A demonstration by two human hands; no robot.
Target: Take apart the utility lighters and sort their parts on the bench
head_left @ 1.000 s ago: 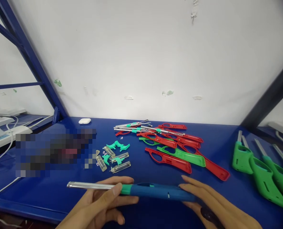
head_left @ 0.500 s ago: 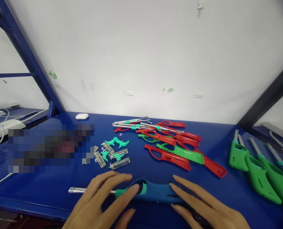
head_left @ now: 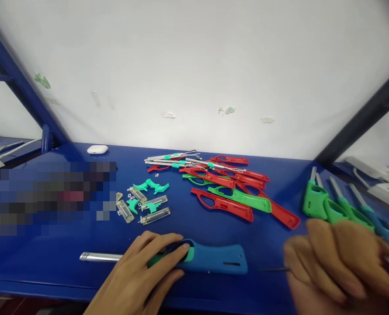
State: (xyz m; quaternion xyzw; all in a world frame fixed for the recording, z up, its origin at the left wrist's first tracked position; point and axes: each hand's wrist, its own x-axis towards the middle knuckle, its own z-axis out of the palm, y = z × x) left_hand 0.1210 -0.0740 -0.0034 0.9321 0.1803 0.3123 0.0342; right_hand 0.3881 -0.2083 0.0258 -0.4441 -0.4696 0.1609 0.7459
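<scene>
Blue bench [head_left: 66,271]; left hand [head_left: 142,267] fingers curled round blue lighter [head_left: 214,260]; right hand [head_left: 338,262] blurred, fingers unreadable.

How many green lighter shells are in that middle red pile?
2 in the pile: the front green shell, near its front; the left green shell, poking out leftward; more may be hidden.

- Blue bench top [head_left: 214,232]: I log everything below as lying flat on it.
- Blue lighter [head_left: 214,260], near the front edge, with its metal tube pointing left.
- Heap of red and green shells [head_left: 234,197], centre.
- Metal tubes [head_left: 173,158] with teal collars, behind the heap.
- Clear tanks and teal triggers [head_left: 145,203], left of centre.
- White case [head_left: 97,149], far left rear.
- Row of green lighters [head_left: 325,205], right.
</scene>
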